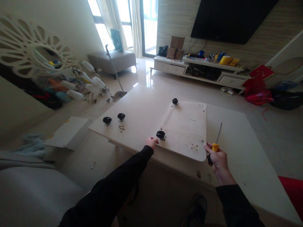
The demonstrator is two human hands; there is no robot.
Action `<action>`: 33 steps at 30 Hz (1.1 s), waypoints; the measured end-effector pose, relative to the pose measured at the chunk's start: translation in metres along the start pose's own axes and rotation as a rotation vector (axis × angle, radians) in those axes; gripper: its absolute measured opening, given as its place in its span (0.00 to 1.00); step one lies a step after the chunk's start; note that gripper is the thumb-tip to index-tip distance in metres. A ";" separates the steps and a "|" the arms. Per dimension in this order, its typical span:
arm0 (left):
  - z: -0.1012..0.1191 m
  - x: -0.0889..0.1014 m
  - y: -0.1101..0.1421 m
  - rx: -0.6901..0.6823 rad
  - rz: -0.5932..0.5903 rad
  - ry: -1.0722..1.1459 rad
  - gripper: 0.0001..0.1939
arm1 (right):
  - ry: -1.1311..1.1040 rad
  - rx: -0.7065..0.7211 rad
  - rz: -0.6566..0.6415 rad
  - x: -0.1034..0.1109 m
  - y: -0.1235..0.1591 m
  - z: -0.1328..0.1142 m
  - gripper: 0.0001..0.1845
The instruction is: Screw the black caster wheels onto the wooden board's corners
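Observation:
A white board (pixel 184 126) with rounded corners lies flat on a white table (pixel 139 107). Black caster wheels stand at two of its left corners: a near caster (pixel 160 135) and a far caster (pixel 175 101). Screw holes show at the right corners. My left hand (pixel 151 142) is closed on the board's near left edge, beside the near caster. In my right hand (pixel 219 159) is a screwdriver (pixel 215 147) with a yellow and black handle, its shaft pointing up and away. The thumb and fingertips of that hand touch the board's right edge.
Two loose casters (pixel 121 117) and several screws (pixel 121 128) lie on the table's left part. A white box (pixel 68 132) sits on the floor to the left. Farther back stand a grey bench (pixel 113 61) and a TV cabinet (pixel 165 65) with clutter on it.

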State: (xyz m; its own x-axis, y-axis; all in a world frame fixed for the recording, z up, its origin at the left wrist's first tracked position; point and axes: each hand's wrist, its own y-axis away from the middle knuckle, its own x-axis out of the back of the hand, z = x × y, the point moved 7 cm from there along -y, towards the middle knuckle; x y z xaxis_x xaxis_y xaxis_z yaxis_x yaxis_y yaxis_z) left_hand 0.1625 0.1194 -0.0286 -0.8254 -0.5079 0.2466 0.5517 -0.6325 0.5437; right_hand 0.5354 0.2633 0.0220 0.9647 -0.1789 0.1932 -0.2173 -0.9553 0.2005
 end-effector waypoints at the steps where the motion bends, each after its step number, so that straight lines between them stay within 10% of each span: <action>1: -0.005 0.000 0.002 0.033 -0.009 -0.014 0.13 | 0.020 -0.003 -0.012 0.004 -0.001 -0.001 0.42; 7: -0.010 0.036 -0.013 0.064 0.019 -0.103 0.07 | 0.175 -0.036 -0.094 0.024 0.001 -0.005 0.39; 15: 0.050 0.186 -0.062 -0.274 0.608 -0.217 0.21 | 0.097 0.016 0.026 0.028 -0.007 -0.012 0.39; 19: 0.082 0.229 -0.095 -0.375 0.719 -0.625 0.26 | 0.022 0.038 0.085 0.025 -0.007 -0.018 0.35; 26: 0.079 0.244 -0.123 -0.221 0.656 -0.706 0.16 | -0.051 0.018 0.087 0.021 0.000 -0.027 0.31; 33: 0.120 0.205 -0.061 -0.406 0.734 -0.302 0.24 | -0.223 0.022 0.093 0.032 0.000 -0.038 0.27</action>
State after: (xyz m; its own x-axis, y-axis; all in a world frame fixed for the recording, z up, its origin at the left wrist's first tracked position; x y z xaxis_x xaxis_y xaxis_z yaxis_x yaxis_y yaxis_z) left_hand -0.0549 0.1242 0.0847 -0.2122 -0.7274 0.6526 0.9065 -0.3959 -0.1465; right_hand 0.5608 0.2668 0.0644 0.9502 -0.3114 -0.0076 -0.3057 -0.9367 0.1705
